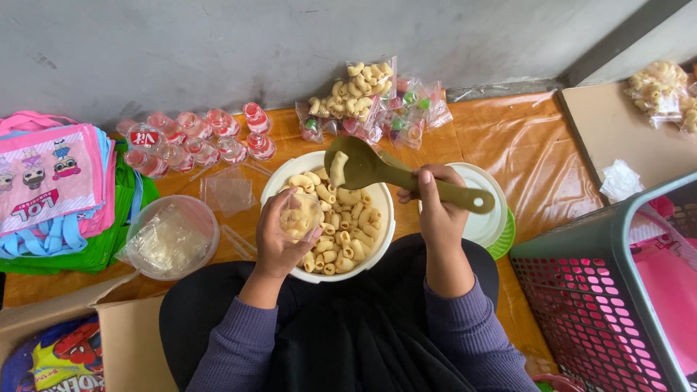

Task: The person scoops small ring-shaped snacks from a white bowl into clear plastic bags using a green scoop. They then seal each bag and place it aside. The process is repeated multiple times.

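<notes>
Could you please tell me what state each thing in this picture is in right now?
White bowl: uncovered, well filled with curled snacks.
Small clear bag: open, partly filled, held by left hand.
Green spoon: lifted over the bowl, one snack on it, held by right hand.
Clear tub: open, holding plastic bags.
Basket: open.

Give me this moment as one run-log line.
left hand: holds small clear bag over white bowl | right hand: grips olive spoon, one snack piece on it

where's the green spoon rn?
Head view, centre: the green spoon is in the right hand, raised over the white bowl of snacks.
</notes>
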